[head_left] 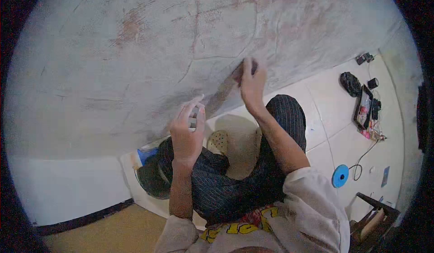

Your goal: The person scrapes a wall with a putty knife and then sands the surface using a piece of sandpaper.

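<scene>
In the head view, my right hand [253,86] is raised to the worn, stained wall [226,31], near a thin curved line on it. Its fingers are bent and closed; a dark patch shows between them, too blurred to tell an object from shadow. Lower and to the left, my left hand [186,128] hovers close to the wall. Its fingers and thumb curve apart, with a gap between them and no object plainly held.
My bent legs in striped dark trousers [226,194] surround a dotted tan slipper [218,142]. Tiled floor [318,117] extends right, with a blue disc [340,176], a black bag [350,84], a black tray [363,108] and cables. A dark cap-like item [151,176] lies left.
</scene>
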Available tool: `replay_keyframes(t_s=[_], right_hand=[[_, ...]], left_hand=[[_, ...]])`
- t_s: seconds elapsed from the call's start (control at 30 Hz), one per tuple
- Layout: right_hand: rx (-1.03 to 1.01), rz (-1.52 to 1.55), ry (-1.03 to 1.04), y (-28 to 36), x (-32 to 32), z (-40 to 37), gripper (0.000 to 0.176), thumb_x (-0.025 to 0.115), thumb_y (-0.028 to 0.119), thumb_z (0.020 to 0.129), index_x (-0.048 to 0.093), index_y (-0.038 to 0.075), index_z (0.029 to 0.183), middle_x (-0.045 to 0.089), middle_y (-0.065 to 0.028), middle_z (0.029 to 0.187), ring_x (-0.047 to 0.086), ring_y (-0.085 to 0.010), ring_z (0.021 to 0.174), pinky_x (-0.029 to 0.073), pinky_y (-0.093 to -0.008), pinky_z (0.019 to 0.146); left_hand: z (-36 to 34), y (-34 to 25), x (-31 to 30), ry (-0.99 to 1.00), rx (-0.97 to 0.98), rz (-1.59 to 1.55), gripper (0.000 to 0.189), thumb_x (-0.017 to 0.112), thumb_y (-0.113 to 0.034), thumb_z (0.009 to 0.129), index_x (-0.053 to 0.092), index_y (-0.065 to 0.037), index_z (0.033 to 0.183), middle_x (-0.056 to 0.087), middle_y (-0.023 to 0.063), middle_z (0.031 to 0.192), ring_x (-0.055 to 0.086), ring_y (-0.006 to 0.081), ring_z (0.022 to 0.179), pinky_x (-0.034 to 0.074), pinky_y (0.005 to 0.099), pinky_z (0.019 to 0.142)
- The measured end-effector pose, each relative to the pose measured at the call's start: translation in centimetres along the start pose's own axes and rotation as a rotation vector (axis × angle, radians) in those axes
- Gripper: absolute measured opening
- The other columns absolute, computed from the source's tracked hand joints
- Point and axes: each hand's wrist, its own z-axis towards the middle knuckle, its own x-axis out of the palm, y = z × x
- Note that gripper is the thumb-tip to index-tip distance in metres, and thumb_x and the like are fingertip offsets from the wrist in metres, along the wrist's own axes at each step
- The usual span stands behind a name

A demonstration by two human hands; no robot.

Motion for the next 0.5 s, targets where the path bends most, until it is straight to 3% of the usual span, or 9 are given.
replay_keyframes(t_s=[0.1,0.17,0.23,0.3,0.4,0.5], right_hand=[[0.024,-0.085,0.121,-0.7,0.6,-0.9,0.038,0.048,0.03,0.096,0.06,-0.006,0.099,0.063,-0.0231,0.085,0.061,-0.033,0.08,0.045,-0.0414,0.075],[0.07,0.046,0.112,1.8,-0.3,-0.9,0.037,0.048,0.029,0.096,0.059,-0.006,0.102,0.064,-0.0237,0.086,0.062,-0.0338,0.081,0.045,-0.0421,0.075],[-0.03,0.05,0.028,0.5,0.5,-0.8,0.035,0.049,0.028,0.095,0.06,-0.005,0.097,0.064,-0.0216,0.081,0.062,-0.0335,0.076,0.045,-0.0436,0.072],[-0.085,-0.108,0.12,0.4,0.3,-0.6,0.037,0.047,0.029,0.096,0.06,-0.005,0.093,0.063,-0.0201,0.078,0.061,-0.0327,0.074,0.044,-0.0442,0.069],[0.01,0.062,-0.047,2.5,-0.4,-0.7,0.038,0.047,0.03,0.096,0.059,-0.005,0.091,0.063,-0.0218,0.08,0.061,-0.0346,0.077,0.044,-0.0455,0.07],[-0.008,-0.048,0.164,0.8,0.1,-1.5,0.038,0.048,0.032,0.096,0.059,-0.003,0.09,0.061,-0.0227,0.081,0.059,-0.0363,0.077,0.043,-0.0446,0.071]], left_hand=[[0.4,0.4,0.1,0.0,0.035,0.003,0.026,0.058,-0.02,0.093,0.064,-0.01,0.117,0.062,0.0113,0.115,0.063,0.0204,0.094,0.055,0.0327,0.074],[0.3,0.6,0.1,0.005,0.034,0.021,0.026,0.058,-0.02,0.093,0.064,-0.01,0.117,0.062,0.0113,0.115,0.063,0.0204,0.093,0.055,0.0328,0.074],[0.2,0.5,0.1,0.01,-0.01,-0.071,0.027,0.058,-0.021,0.093,0.064,-0.01,0.117,0.062,0.0114,0.116,0.064,0.0206,0.093,0.055,0.0326,0.074],[0.5,0.8,0.1,0.005,0.02,-0.055,0.027,0.058,-0.021,0.093,0.064,-0.01,0.117,0.062,0.0111,0.116,0.064,0.0205,0.093,0.055,0.0324,0.073],[0.3,0.3,-0.1,0.009,0.02,-0.003,0.027,0.058,-0.021,0.093,0.064,-0.011,0.117,0.062,0.0105,0.117,0.064,0.0202,0.094,0.055,0.0321,0.072],[0.4,0.4,-0.1,0.002,0.027,0.018,0.026,0.058,-0.021,0.093,0.064,-0.012,0.117,0.062,0.0102,0.116,0.063,0.0197,0.094,0.055,0.0317,0.071]])
